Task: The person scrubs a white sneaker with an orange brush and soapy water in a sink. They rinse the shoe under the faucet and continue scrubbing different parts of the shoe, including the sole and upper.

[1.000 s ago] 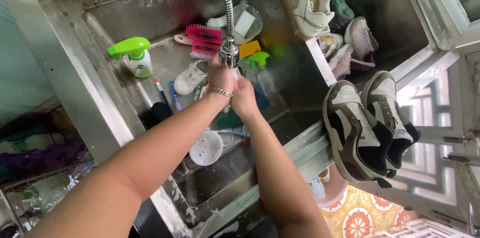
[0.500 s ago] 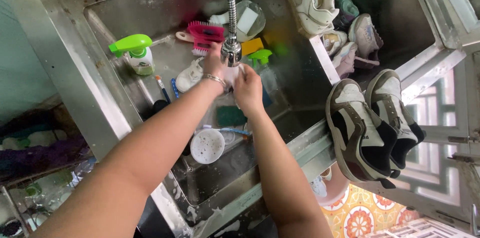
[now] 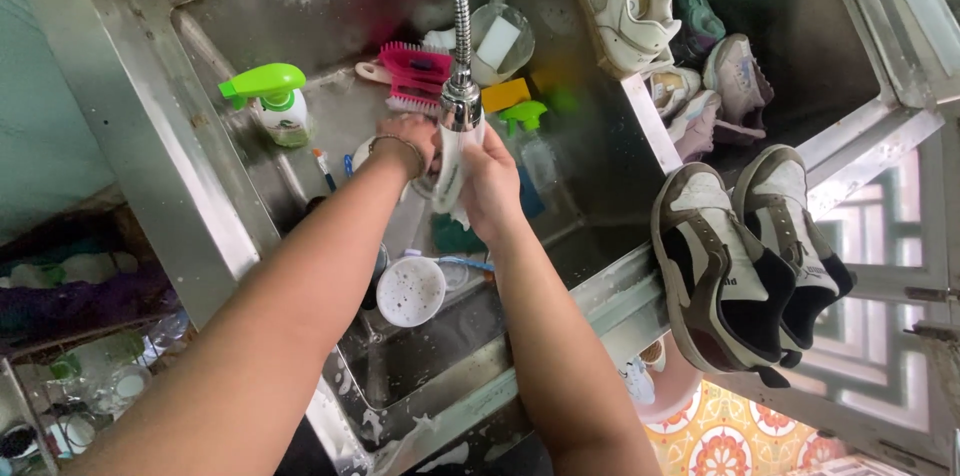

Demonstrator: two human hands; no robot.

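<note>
Steel sink: the big stainless steel sink basin (image 3: 590, 161) is packed with cleaning gear, both hands working right under the tap.
Change: half a second back the hands sat a bit lower and flatter; now the small white shoe insole (image 3: 449, 171) stands nearly upright under the nozzle, and the left hand has slid up toward the brush.
Left hand: the left hand (image 3: 408, 136), thin bracelet on the wrist, has its fingers curled on the left edge of the insole.
Right hand: the right hand (image 3: 492, 181) wraps the insole from the right, closed snug around it.
Where it sits: the insole is pinched between both palms, its top just beneath the chrome flexible faucet head (image 3: 461, 101).
Nearby: pink scrub brush (image 3: 413, 76) just behind the hands, green-capped spray bottle (image 3: 272, 101) off to the left, round white foamy cup (image 3: 409, 291) below the forearms.
Rim: a pair of brown and white sneakers (image 3: 745, 256) hangs over the sink's right edge.
</note>
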